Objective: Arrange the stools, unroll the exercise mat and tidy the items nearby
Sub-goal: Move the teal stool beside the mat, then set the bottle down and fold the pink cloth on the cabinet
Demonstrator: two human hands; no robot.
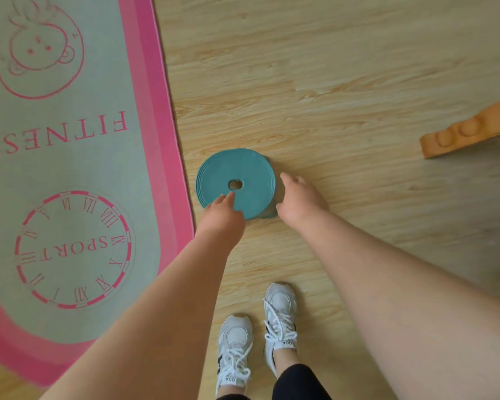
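Wood floor [344, 67]: mat [78, 168] already unrolled left of both hands; left hand [223, 215] and right hand [298, 197], grip wide, flank teal discs [254, 180]—tidying underway, no stools visible.

The exercise mat [70, 168] is cut by the left and top edges, the orange stool [468, 131] by the right edge, and the left hand [223, 215] hides part of the teal discs [248, 171].
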